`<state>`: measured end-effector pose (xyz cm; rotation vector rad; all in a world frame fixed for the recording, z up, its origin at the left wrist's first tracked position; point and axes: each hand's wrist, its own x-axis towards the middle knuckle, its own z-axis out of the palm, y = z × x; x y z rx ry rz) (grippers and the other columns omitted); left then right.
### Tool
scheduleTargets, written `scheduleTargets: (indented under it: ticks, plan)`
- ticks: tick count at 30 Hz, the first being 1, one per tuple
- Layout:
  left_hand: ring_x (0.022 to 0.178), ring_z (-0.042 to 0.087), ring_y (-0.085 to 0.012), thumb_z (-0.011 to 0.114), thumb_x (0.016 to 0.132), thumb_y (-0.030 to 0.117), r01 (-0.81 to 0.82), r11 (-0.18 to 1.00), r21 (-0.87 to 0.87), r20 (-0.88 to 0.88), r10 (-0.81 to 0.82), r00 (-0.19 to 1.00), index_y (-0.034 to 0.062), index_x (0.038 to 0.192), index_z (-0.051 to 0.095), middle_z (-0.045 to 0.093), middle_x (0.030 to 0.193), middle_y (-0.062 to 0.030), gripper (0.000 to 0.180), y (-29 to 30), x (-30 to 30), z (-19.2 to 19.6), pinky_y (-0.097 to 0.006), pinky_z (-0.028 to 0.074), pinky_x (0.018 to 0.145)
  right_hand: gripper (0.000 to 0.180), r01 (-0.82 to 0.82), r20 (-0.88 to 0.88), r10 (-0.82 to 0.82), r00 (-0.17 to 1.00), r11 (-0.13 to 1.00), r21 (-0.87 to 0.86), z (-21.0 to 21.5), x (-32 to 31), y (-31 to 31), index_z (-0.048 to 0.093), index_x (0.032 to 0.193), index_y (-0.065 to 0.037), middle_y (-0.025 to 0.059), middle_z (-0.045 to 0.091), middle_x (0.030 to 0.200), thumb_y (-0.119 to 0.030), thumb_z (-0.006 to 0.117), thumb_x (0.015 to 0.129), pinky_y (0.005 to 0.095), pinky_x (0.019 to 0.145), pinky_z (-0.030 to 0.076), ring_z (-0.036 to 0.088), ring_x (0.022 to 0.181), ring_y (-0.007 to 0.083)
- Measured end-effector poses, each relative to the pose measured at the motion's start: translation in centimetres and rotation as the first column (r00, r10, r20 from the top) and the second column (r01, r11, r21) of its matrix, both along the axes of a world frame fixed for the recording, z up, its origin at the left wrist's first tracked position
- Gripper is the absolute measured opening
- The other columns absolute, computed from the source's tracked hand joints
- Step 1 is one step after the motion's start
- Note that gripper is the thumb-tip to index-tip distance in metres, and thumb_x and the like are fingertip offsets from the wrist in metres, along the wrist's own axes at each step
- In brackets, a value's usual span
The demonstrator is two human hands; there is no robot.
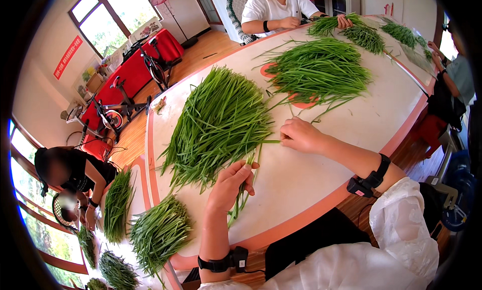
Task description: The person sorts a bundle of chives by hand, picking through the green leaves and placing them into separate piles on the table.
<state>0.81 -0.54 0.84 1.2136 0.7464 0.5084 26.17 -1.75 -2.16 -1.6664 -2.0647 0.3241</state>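
My left hand [233, 182] is closed round a few garlic chives [240, 204], whose green blades hang below the fingers and poke up above the thumb. To its upper right, my right hand [304, 135] pinches the end of a single chive blade [271, 141] that points left toward the large pile. That large pile of garlic chives [218, 121] lies loose on the white table just beyond my left hand. Farther off sits a second loose pile [324, 69], with stray blades along its near side. My right fingertips are partly hidden by the hand itself.
The white table [361, 124] has an orange border. Left of my left hand lies another chive heap [161, 232], with more bunches beyond. A person in white [281, 13] handles chives across the table; others work at the left [75, 169] and right [454, 74]. Exercise bikes [118, 109] stand behind.
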Motion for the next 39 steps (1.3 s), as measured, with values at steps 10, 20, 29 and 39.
scheduleTargets:
  ticks: [10, 20, 29, 39]
  plan:
    - [0.074, 0.06, -0.023, 0.042, 0.094, 0.017, -0.008, 1.0, -0.015, 0.199, 0.01, 0.98, -0.0019, 0.094, 0.053, 0.057, 0.081, -0.0095, 0.022, -0.1, -0.1, -0.1, -0.035, 0.05, 0.07, 0.014, -0.131, -0.189, 0.098, 0.977, 0.977, -0.166, 2.2, -2.3, -3.7, 0.06, 0.081, -0.002, 0.0107, 0.063, 0.068, -0.016, 0.058, 0.08, 0.035, 0.061, 0.047, 0.061, 0.063, 0.0267]
    - [0.09, 0.058, -0.0176, 0.042, 0.095, 0.015, 0.038, 0.905, 0.423, -0.09, 0.0, 0.996, -0.0037, 0.101, 0.055, 0.061, 0.096, -0.012, 0.023, 0.0, 0.4, -1.4, -0.028, 0.045, 0.083, 0.012, -0.287, -0.219, 0.267, 0.939, 0.955, -0.07, 3.7, -5.2, -5.1, 0.059, 0.08, -0.004, 0.0108, 0.063, 0.069, -0.016, 0.057, 0.08, 0.0356, 0.06, 0.048, 0.061, 0.063, 0.029]
    - [0.063, 0.049, -0.0123, 0.045, 0.093, 0.018, 0.013, 1.0, 0.002, 0.043, -0.013, 0.999, -0.0003, 0.09, 0.052, 0.05, 0.071, -0.0037, 0.02, 0.5, -0.3, -0.6, -0.031, 0.049, 0.069, 0.019, -0.231, -0.342, 0.22, 0.913, 0.973, 0.008, 4.7, -6.4, -2.3, 0.056, 0.083, -0.003, 0.0075, 0.062, 0.067, -0.02, 0.063, 0.081, 0.0312, 0.055, 0.045, 0.059, 0.059, 0.0202]
    - [0.061, 0.048, -0.0123, 0.044, 0.094, 0.019, -0.296, 0.955, -0.008, 0.254, 0.288, 0.923, -0.0024, 0.107, 0.052, 0.048, 0.072, -0.0025, 0.027, 1.4, -1.7, 0.1, -0.032, 0.049, 0.067, 0.014, -0.241, -0.025, 0.24, 0.97, 0.961, -0.134, 1.3, -5.6, -2.7, 0.059, 0.08, -0.004, 0.0111, 0.059, 0.084, -0.016, 0.062, 0.073, 0.0369, 0.074, 0.045, 0.053, 0.087, 0.0278]
